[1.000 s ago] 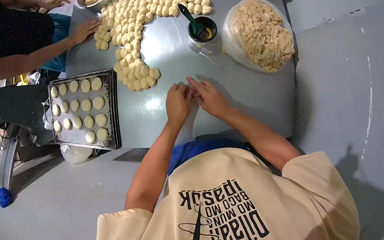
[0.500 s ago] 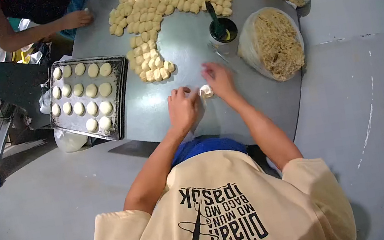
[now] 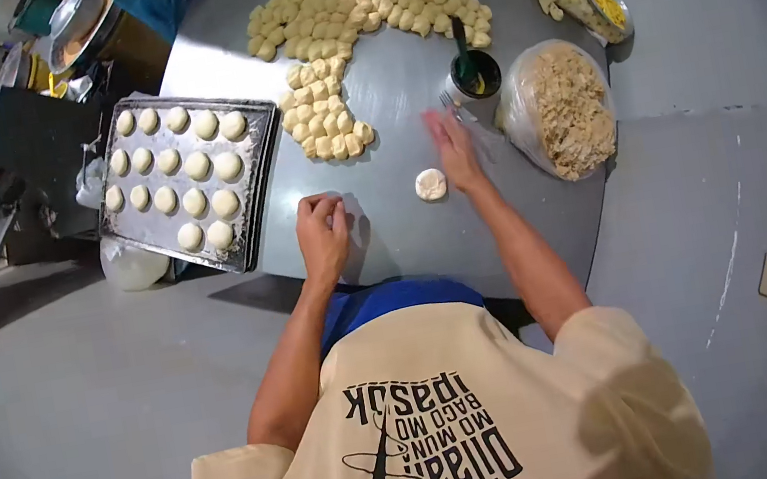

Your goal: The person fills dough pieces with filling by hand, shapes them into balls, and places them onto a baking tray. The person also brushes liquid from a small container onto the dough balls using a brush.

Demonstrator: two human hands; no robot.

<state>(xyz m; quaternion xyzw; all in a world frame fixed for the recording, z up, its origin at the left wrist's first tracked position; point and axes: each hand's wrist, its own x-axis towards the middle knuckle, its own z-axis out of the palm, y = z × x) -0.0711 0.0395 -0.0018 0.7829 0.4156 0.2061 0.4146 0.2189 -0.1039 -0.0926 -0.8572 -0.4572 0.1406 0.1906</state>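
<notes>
Left hand (image 3: 324, 239): fingers curled, contents I cannot tell. Right hand (image 3: 456, 151): open, nothing visibly held. Dough round (image 3: 430, 185): on table (image 3: 397, 249), between my hands, nearer right; light, even pressure suits it, I judge.

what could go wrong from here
The brush stands upright in the cup, close to the right hand; a sideways knock might tip the cup and spill what is in it.

The lone dough round lies just beside that hand and could get dragged or squashed by a careless sweep.

The loaded tray juts past the edge of the table, so a bump might shift it and its dough pieces.
</notes>
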